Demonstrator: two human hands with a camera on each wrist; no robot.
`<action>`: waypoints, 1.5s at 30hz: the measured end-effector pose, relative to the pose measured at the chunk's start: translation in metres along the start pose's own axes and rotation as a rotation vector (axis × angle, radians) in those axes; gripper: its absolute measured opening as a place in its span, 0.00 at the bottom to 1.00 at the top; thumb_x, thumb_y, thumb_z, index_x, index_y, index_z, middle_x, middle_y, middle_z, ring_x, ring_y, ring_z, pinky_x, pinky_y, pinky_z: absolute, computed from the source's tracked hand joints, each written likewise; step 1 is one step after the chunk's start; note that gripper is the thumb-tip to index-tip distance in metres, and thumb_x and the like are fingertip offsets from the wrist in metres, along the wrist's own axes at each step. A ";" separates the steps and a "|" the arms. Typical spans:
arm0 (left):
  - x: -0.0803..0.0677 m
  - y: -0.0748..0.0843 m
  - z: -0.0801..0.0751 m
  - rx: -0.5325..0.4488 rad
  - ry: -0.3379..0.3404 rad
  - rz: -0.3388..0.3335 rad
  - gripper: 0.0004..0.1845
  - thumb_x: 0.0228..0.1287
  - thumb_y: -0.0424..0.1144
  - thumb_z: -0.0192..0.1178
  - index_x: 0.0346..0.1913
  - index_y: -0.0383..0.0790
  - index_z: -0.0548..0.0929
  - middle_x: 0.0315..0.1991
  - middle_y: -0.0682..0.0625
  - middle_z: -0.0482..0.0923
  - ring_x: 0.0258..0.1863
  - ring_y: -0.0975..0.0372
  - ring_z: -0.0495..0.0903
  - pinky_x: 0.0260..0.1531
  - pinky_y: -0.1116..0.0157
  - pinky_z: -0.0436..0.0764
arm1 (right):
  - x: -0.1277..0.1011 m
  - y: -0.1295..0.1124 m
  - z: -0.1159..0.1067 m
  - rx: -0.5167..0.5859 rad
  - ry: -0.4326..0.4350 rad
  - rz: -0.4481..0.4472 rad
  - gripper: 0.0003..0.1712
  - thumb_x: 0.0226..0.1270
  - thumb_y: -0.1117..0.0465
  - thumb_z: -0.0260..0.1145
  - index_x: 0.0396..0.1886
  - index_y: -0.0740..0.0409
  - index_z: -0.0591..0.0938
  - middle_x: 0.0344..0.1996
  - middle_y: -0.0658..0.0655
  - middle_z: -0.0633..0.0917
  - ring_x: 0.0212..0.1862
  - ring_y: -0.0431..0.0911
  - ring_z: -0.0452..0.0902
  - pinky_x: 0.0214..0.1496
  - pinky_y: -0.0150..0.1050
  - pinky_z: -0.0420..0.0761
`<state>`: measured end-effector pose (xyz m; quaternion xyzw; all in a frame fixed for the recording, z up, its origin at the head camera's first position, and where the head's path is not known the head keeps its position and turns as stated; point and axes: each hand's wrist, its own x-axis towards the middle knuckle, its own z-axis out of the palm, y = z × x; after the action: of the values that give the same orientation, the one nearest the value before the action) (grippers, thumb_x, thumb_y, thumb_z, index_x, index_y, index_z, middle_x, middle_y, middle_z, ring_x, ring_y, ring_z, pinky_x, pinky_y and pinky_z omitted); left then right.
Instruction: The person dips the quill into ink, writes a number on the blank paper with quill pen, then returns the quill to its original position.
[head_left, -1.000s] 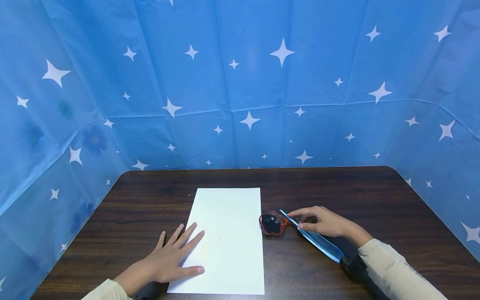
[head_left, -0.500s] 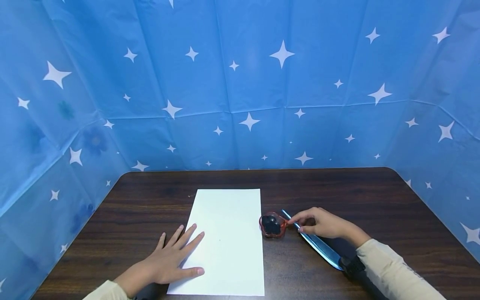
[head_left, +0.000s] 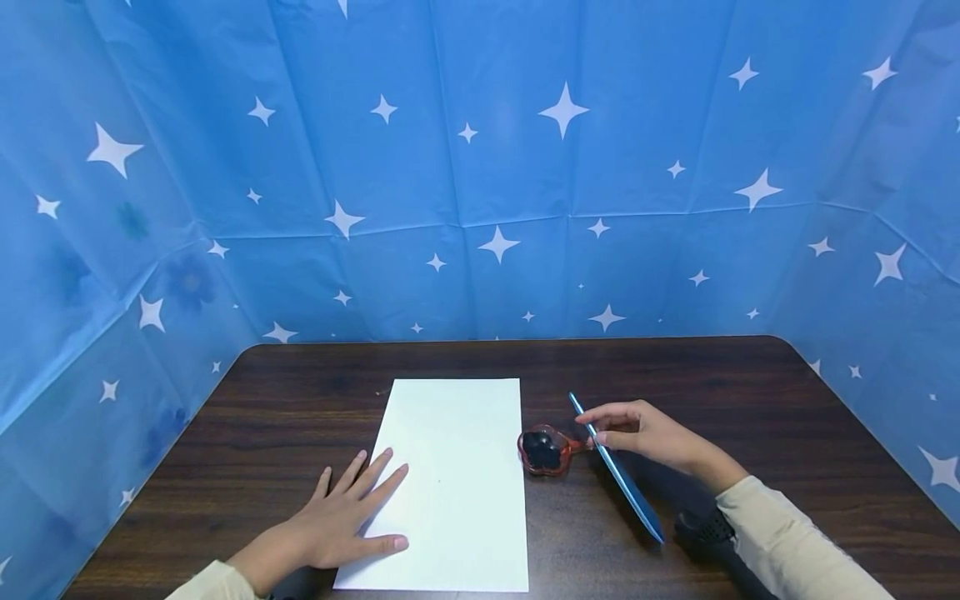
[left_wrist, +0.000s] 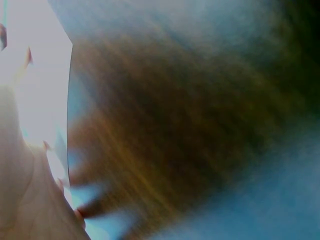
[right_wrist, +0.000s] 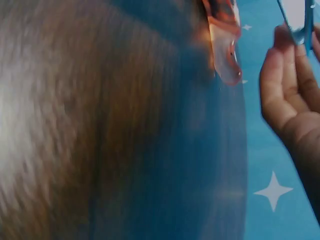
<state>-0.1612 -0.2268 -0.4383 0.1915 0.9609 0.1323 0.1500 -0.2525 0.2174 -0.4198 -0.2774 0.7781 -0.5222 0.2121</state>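
A white sheet of paper (head_left: 457,475) lies on the dark wooden table (head_left: 300,400). My left hand (head_left: 341,517) rests flat on the paper's lower left part, fingers spread. My right hand (head_left: 637,433) pinches a long blue flat ruler-like strip (head_left: 618,475) near its far end and holds it tilted up on its edge. Just left of that hand sits a small red flower-shaped dish (head_left: 547,450) with something black inside. In the right wrist view the red dish (right_wrist: 222,40) and my fingers (right_wrist: 282,85) on the blue strip (right_wrist: 300,20) show blurred. The left wrist view shows the paper (left_wrist: 35,75) and table, blurred.
Blue star-patterned sheeting (head_left: 480,167) walls the table at the back and both sides. A black wrist strap (head_left: 701,527) sits on my right forearm.
My right hand has lifted the blue strip's far end off the table and tipped it onto its edge, drawing slightly back from the red dish. The left hand has stayed put.
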 end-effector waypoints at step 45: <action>0.000 -0.002 0.002 0.013 0.008 0.014 0.48 0.58 0.74 0.47 0.76 0.56 0.49 0.78 0.47 0.35 0.74 0.40 0.34 0.59 0.27 0.34 | 0.002 0.008 0.011 0.624 0.063 -0.184 0.13 0.75 0.69 0.50 0.40 0.51 0.79 0.30 0.46 0.80 0.32 0.38 0.75 0.37 0.30 0.75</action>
<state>-0.1612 -0.2277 -0.4408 0.1988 0.9610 0.1278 0.1437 -0.2486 0.2111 -0.4316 -0.2518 0.5585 -0.7607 0.2145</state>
